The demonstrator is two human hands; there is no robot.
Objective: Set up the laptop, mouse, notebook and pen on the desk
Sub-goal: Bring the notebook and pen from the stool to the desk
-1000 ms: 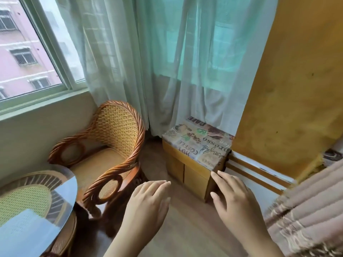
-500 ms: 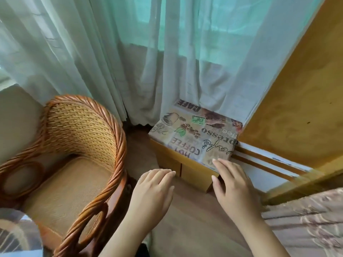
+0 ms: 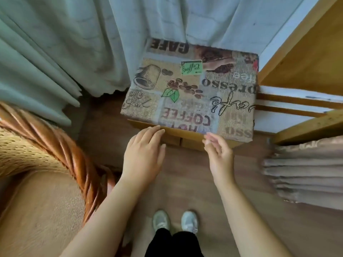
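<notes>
I look down on one low wooden cabinet (image 3: 191,140) standing on the floor against the curtains, its top covered by a single coffee-print cushion (image 3: 193,89) that overhangs the near edge. I judge the cushion sits there as a seat pad or cover, and both my hands are placed at its near edge, probably to lift it or get at the two door fronts just below.

To the left I see one rattan chair (image 3: 61,145), only partly in frame; to the right one striped fabric (image 3: 304,175) hangs off something I cannot make out.

My left hand (image 3: 143,156) is spread, palm down, fingertips touching the cushion's near edge close to its left corner, grasping nothing. My right hand (image 3: 219,154) is loosely curled, also empty, fingertips at the same edge nearer the right corner.

Two shoes (image 3: 175,222) show below.

No laptop, mouse, notebook or pen is in view; I judge they may be stored in here, so setup has not begun.
</notes>
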